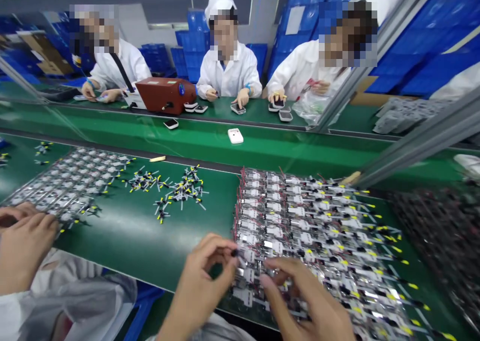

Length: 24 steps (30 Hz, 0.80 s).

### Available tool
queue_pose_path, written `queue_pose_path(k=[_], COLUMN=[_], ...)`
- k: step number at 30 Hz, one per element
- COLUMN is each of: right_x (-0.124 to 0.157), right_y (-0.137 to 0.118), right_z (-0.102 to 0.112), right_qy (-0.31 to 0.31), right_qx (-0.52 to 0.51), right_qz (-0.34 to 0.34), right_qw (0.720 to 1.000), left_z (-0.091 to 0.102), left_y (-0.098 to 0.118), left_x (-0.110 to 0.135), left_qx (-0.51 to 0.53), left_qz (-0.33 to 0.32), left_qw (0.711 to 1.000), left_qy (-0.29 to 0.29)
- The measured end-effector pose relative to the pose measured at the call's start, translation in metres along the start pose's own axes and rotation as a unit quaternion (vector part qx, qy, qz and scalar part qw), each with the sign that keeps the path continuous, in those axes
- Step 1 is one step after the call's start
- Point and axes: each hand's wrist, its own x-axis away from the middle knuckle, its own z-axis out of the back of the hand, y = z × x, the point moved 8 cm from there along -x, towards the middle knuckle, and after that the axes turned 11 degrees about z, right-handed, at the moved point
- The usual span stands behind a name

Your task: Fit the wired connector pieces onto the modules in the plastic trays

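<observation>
My left hand (202, 286) reaches over the near edge of a dense array of small silver-and-white modules with red wires and yellow-tipped leads (318, 231). Its thumb and fingertips pinch a small dark part (234, 253). My right hand (307, 301) lies on the same array, fingers spread across the modules. Both hands hide its front rows. To the left, on the green belt (127, 246), lies a loose heap of black-and-yellow wired parts (183, 191) beside a second array (67, 181). A co-worker's hands (22, 236) rest on that array's near corner.
Across a long green belt (123, 136), several people in white coats handle phone-like devices (238, 109). A red-brown box machine (163, 95) stands there, with blue crates (191, 56) stacked behind. A metal frame rail (420, 141) crosses the right side, above a dark pile of wired parts (438, 241).
</observation>
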Motion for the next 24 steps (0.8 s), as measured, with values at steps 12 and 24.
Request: queue_pose_path(k=[12,24], right_x=[0.005,0.002], right_y=[0.033,0.051], right_z=[-0.001,0.0], right_qy=[0.041,-0.009], right_qx=[-0.069,0.001], right_qz=[-0.141,-0.148], right_qw=[0.987,0.989], left_z=[-0.032,-0.053], left_y=[0.033,0.006], left_x=[-0.029,-0.057], left_qx=[-0.149,-0.349], left_qz=[-0.223,-0.348], left_qw=[0.957,0.826], left_qy=[-0.114,-0.273])
